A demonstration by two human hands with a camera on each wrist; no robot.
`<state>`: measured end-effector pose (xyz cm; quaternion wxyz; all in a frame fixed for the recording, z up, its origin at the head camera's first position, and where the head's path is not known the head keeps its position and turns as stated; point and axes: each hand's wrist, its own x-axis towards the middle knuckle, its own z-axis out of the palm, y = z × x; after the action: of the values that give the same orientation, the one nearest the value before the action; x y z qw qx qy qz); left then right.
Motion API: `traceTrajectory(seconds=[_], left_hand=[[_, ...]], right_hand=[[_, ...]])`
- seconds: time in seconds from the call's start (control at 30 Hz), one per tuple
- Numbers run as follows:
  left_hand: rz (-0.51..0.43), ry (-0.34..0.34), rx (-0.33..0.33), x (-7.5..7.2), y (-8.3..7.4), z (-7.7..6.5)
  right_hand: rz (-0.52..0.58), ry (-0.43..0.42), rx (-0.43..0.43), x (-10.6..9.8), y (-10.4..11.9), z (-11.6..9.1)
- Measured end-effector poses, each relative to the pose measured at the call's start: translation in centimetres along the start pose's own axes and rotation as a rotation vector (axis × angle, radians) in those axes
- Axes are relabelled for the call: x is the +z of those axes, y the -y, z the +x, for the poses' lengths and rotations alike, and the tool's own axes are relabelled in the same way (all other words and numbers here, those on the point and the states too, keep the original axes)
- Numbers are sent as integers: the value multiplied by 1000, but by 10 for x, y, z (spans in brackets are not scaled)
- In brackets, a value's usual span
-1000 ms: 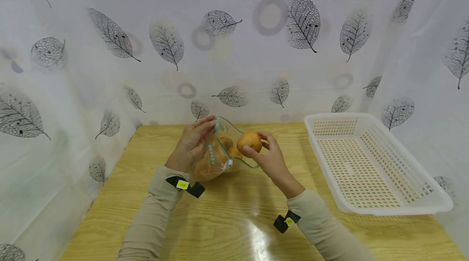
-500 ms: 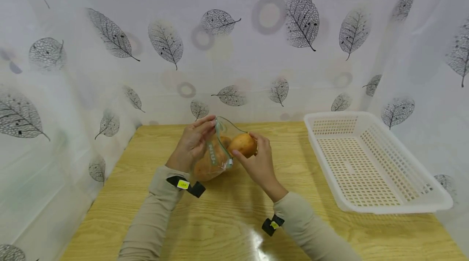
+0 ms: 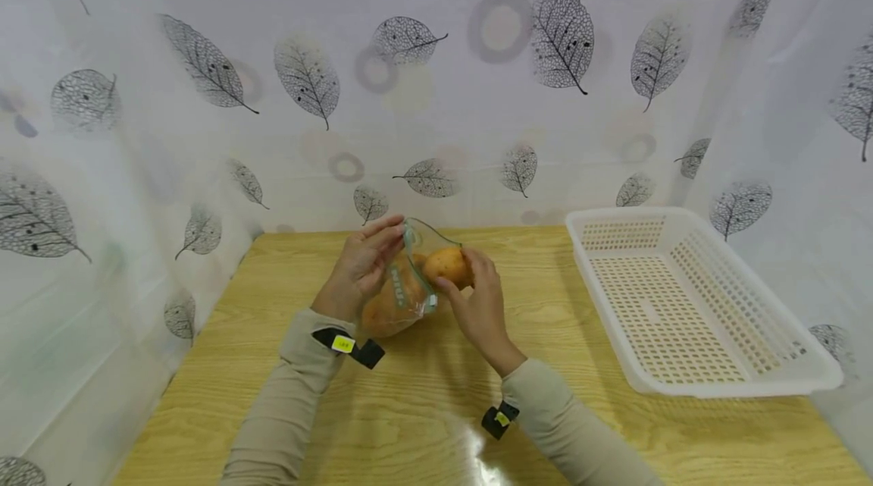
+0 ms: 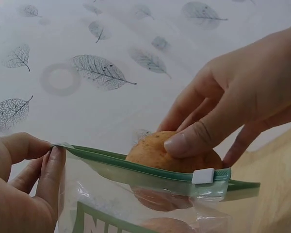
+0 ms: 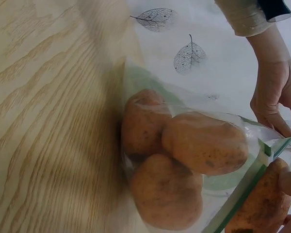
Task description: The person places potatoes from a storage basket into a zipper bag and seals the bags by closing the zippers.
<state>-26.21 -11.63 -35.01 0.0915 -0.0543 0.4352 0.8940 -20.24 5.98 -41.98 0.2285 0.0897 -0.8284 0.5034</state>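
Note:
A clear zip bag (image 4: 121, 194) with a green seal and a white slider stands upright on the table, its mouth open. My left hand (image 3: 355, 270) pinches a top corner of the bag's rim between thumb and fingers. In my right hand (image 3: 483, 311) is a potato (image 4: 157, 153), gripped by thumb and fingertips and partly inside the mouth. Through the plastic in the right wrist view, three more potatoes (image 5: 203, 143) show in the bottom of the bag.
On the right of the wooden table (image 3: 409, 425) stands a white plastic basket (image 3: 671, 319) with slotted sides. A leaf-print curtain (image 3: 436, 114) hangs behind the table and along both sides.
My right hand has carried the potato leftward from outside the bag into its mouth. My left hand keeps its pinch on the rim with hardly any movement.

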Motion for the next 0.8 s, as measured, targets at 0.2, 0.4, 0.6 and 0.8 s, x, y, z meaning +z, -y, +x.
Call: traceTrajectory(seconds=[0.2,0.4,0.6,0.8], left_hand=[[-2,-3,-5,1,-1,-1],[20,-4,5,2,-1,-2],[51,2,18,2,0,-1],[42,13,21,0,1,1]], right_hand=[[-71,-9,-82,-1,-4,-4],[-74,42,-81,-3,-8,-7],[-56,79,-63,-6,-16,-11],[-43,98,-61,-8,-18,-11]])
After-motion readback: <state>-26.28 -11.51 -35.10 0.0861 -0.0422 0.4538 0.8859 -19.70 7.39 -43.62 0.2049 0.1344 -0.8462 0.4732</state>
